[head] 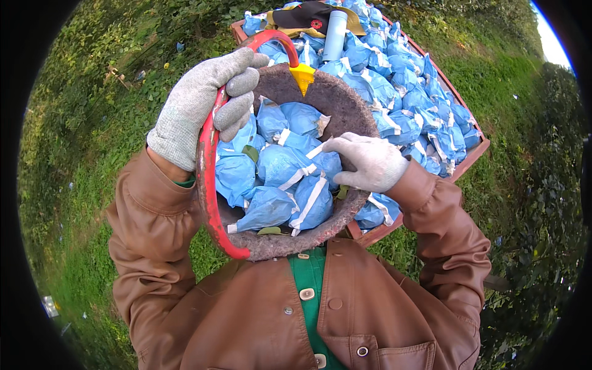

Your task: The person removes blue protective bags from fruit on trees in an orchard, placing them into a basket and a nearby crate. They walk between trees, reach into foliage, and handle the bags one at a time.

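My left hand [210, 99], in a grey knit glove, grips the red curved handle [209, 185] of a round basket with a fuzzy, dark lining [340, 99]. Inside the basket lie several blue wrapped bundles [283, 164] with white strips; their contents are hidden. My right hand [365, 162], also gloved, reaches over the basket's right rim. Its thumb and fingers are apart around the edge of a blue bundle [327, 165]; whether they press on it is unclear. Green leaves [251, 152] lie among the bundles. Yellow material [303, 77] wraps the handle's far end.
Beyond the basket, a reddish-framed crate or cart bed [471, 152] is heaped with blue bundles [407, 99]. A light-blue bottle [335, 34] and a dark cap [303, 17] rest on the heap. Grass [495, 104] and leafy plants [115, 37] surround it.
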{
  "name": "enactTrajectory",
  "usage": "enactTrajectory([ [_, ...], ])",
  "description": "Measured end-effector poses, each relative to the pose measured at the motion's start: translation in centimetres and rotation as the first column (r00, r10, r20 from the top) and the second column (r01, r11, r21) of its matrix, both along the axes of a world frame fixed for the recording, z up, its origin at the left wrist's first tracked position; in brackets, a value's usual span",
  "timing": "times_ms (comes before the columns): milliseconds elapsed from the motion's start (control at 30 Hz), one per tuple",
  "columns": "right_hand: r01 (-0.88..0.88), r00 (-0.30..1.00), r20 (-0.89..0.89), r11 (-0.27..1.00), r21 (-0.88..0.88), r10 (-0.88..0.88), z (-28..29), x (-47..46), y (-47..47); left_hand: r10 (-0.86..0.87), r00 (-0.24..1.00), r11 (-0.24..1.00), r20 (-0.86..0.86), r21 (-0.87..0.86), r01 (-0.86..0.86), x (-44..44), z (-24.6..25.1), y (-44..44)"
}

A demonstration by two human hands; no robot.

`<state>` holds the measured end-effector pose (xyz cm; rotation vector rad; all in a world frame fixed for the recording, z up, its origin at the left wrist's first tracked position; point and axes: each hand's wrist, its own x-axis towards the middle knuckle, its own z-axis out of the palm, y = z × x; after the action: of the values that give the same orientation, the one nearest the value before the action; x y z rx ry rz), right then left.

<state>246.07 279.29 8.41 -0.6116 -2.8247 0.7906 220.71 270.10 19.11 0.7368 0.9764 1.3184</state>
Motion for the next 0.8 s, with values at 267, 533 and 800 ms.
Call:
enactTrajectory([
  [267,0.196,0.761,0.641,0.909,-0.369,0.096,-4.8,-8.2,-0.9,0.008,0.999,0.999,-0.036,0.037,-0.006,-0.7,-0.7,-0.4],
  [533,-0.019,0.818,0.573,0.999,-0.047,0.043,-7.4,-10.8,-1.3,0.045,0.995,0.999,0.091,0.012,-0.046,0.0,-0.4,-0.4],
  [800,0.231,0.966,-0.022,0.898,-0.374,-0.257,-1.6,-3.8,-2.9,0.100,0.989,0.995,0.107,-0.019,-0.099,0.7,0.0,-0.5],
])
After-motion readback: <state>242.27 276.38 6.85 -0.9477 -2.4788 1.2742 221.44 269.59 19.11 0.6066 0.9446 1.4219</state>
